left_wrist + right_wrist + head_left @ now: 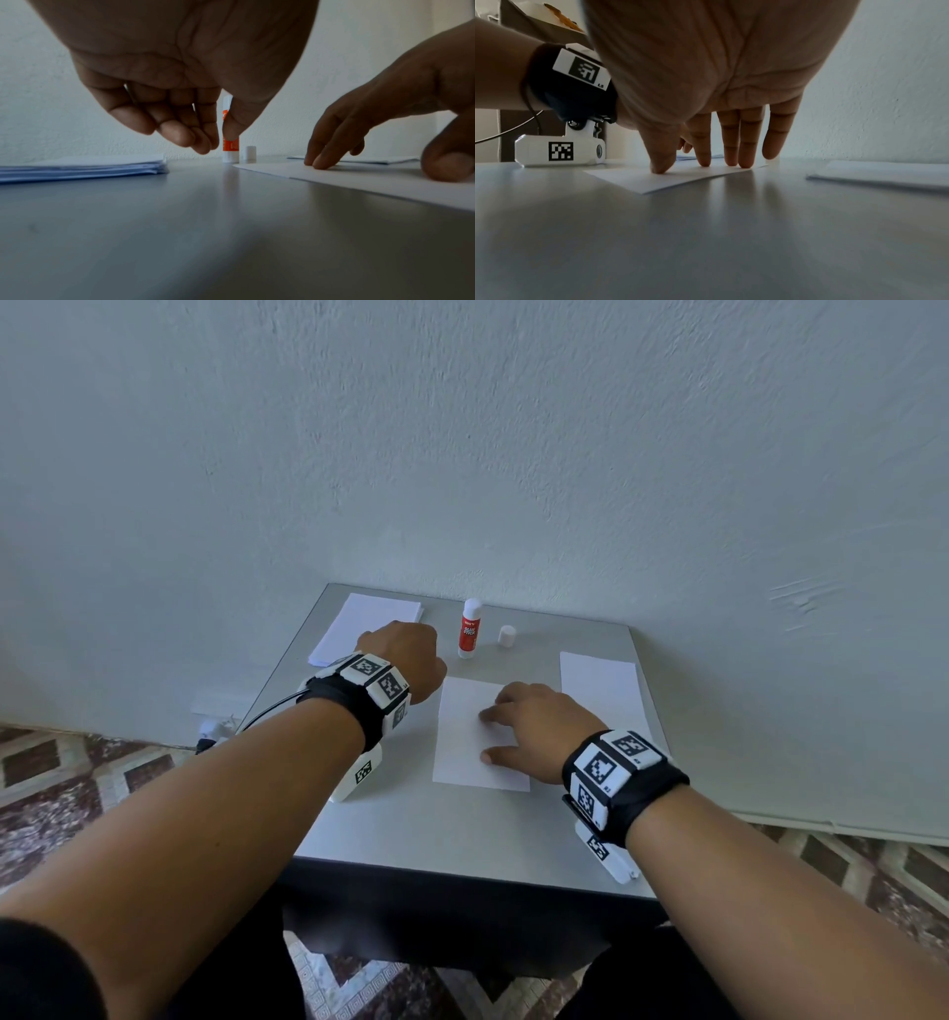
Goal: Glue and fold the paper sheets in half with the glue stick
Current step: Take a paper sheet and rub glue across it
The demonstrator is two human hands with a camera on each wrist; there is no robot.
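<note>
**Handling properties of the sheet, stack and glue stick, located from the glue stick**

The desk (462, 834) carries all items; places are given from the upright glue stick (470, 629). To the left of the glue stick lies the stack of unfolded sheets (367, 624), judged light, limp and prone to sliding apart; a single sheet is best lifted at a corner or edge. In front of the glue stick lies the working paper sheet (470, 747), flat on the desk, thin and easily creased or shifted, so pressure from above is judged advisable. It is pressed by the right hand (539, 731), fingers spread and straight, thumb and fingertips (734, 160) touching the paper. To the right and forward rests a further white sheet (598, 683); whether it is folded cannot be told. The left hand (405, 660) hangs just left of the glue stick, fingers loosely curled, holding nothing. The glue stick is judged rigid, smooth and easily tipped, best gripped around its barrel. Its cap (506, 636) stands just right of it.
</note>
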